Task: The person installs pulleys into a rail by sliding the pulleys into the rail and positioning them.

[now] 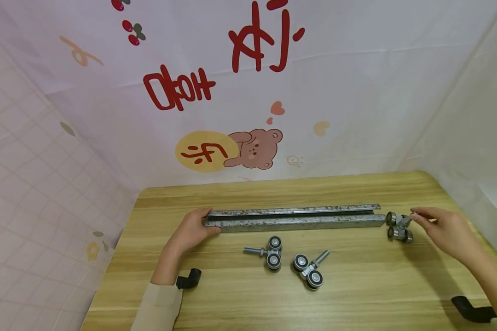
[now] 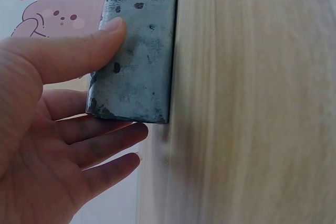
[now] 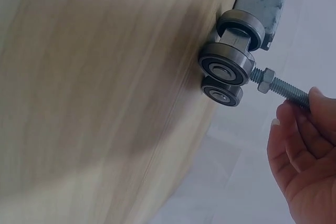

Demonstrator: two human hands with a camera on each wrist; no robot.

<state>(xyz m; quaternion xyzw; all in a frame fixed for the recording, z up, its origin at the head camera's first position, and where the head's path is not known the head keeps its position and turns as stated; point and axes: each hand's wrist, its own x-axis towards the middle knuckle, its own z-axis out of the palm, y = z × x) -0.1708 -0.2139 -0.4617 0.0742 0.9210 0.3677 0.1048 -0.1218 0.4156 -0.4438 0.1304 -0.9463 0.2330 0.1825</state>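
Note:
A long grey metal channel [image 1: 294,223] with a slot along its top lies across the table. My left hand [image 1: 193,230] grips its left end; in the left wrist view the thumb of the left hand [image 2: 58,103] lies on the channel's side [image 2: 137,51]. My right hand [image 1: 447,230] pinches the bolt end of a wheeled roller [image 1: 399,227] at the channel's right end. In the right wrist view, the right hand [image 3: 310,156] holds the threaded bolt [image 3: 289,91], with the roller's wheels [image 3: 226,64] beside the channel end. Whether they touch is unclear.
Two more rollers with bolts lie on the wooden table [image 1: 356,285] in front of the channel: one [image 1: 274,253] near the middle, another [image 1: 308,272] to its right. A patterned white cloth [image 1: 356,101] hangs behind the table, with light coverings at both sides.

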